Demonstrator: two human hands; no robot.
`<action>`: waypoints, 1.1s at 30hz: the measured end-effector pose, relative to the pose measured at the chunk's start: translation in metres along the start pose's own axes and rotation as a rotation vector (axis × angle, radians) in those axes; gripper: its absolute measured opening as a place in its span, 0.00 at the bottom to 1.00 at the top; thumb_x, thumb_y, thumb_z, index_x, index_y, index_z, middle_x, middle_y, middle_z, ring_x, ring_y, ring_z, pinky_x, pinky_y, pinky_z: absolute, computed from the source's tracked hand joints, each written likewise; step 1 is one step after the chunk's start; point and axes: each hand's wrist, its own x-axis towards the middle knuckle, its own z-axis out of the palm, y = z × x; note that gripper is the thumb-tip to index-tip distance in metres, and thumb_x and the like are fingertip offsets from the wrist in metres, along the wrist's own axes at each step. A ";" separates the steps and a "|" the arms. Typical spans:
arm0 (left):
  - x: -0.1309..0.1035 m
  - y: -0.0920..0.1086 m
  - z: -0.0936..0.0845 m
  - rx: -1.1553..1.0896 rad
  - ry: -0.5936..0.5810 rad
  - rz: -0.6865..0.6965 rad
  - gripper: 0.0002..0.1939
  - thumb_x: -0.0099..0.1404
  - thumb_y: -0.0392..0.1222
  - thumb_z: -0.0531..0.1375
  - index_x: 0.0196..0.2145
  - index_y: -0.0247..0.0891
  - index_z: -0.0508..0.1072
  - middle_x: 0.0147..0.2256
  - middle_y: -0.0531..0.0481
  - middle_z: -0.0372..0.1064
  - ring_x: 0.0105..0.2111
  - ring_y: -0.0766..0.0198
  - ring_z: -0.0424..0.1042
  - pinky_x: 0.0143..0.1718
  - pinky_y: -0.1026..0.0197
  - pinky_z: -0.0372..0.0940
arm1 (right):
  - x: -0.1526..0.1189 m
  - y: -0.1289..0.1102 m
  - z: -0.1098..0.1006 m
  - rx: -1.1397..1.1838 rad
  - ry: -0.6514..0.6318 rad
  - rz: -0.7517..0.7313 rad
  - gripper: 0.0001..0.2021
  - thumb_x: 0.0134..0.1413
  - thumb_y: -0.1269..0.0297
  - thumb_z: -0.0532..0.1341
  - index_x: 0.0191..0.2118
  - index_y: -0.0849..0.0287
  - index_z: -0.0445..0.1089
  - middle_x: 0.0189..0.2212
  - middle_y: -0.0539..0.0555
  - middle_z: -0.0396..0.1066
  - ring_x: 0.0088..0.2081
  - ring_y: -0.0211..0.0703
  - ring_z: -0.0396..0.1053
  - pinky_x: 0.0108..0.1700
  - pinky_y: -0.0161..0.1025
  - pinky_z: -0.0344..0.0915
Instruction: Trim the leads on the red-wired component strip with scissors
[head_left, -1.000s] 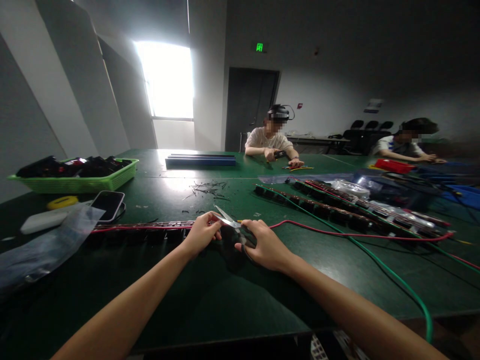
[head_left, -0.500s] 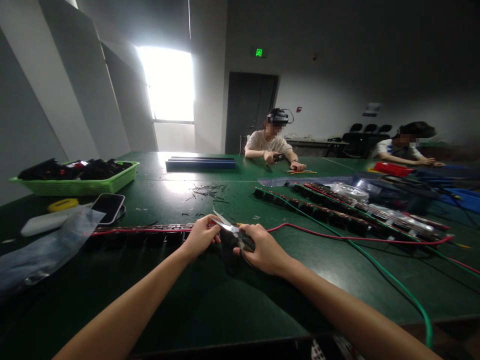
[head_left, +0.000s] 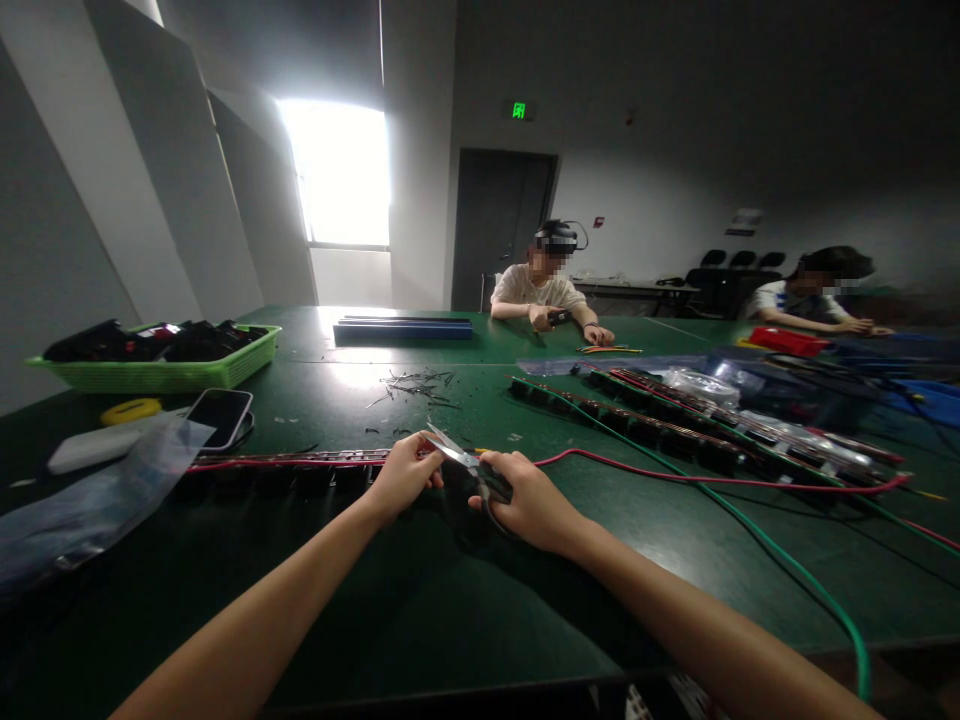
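Observation:
Scissors (head_left: 456, 452) are in my right hand (head_left: 529, 500), its fingers wrapped round their dark handles. The blades are slightly apart and point up and left, their tips close to the fingers of my left hand (head_left: 403, 478). That hand is closed at the right end of a long black strip with wires along its top (head_left: 285, 472), which lies on the table. What exactly its fingertips pinch is hidden. A red wire (head_left: 600, 457) runs off to the right from behind my right hand. A short yellow wire end shows between the hands.
Dark trimmed offcuts (head_left: 420, 385) lie beyond my hands. At left are a green basket (head_left: 172, 372) of black parts, a phone (head_left: 219, 418) and a plastic bag (head_left: 105, 505). More wired strips (head_left: 637, 422) and a green cable (head_left: 787, 560) lie right. Two people sit across the table.
The whole view has shifted very slightly. Both hands, the scissors and the strip keep almost the same places.

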 end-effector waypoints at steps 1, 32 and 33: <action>0.000 0.000 0.000 0.000 0.001 0.001 0.06 0.58 0.37 0.56 0.33 0.33 0.69 0.21 0.55 0.66 0.18 0.71 0.67 0.19 0.70 0.58 | 0.000 0.000 0.000 0.002 0.005 0.002 0.22 0.48 0.57 0.65 0.49 0.58 0.66 0.39 0.56 0.69 0.38 0.45 0.64 0.41 0.40 0.60; -0.001 0.003 0.000 -0.010 0.000 -0.013 0.11 0.59 0.43 0.58 0.35 0.32 0.69 0.20 0.55 0.66 0.18 0.71 0.66 0.19 0.70 0.59 | 0.001 0.002 0.004 0.009 0.011 -0.001 0.21 0.50 0.54 0.63 0.49 0.57 0.67 0.40 0.54 0.72 0.38 0.45 0.64 0.43 0.40 0.59; -0.001 0.003 0.000 -0.012 0.001 -0.013 0.11 0.59 0.43 0.58 0.35 0.32 0.69 0.21 0.55 0.66 0.18 0.71 0.66 0.19 0.70 0.59 | 0.001 0.002 0.004 0.008 0.009 0.000 0.21 0.50 0.54 0.64 0.49 0.57 0.67 0.40 0.54 0.72 0.39 0.45 0.64 0.42 0.40 0.59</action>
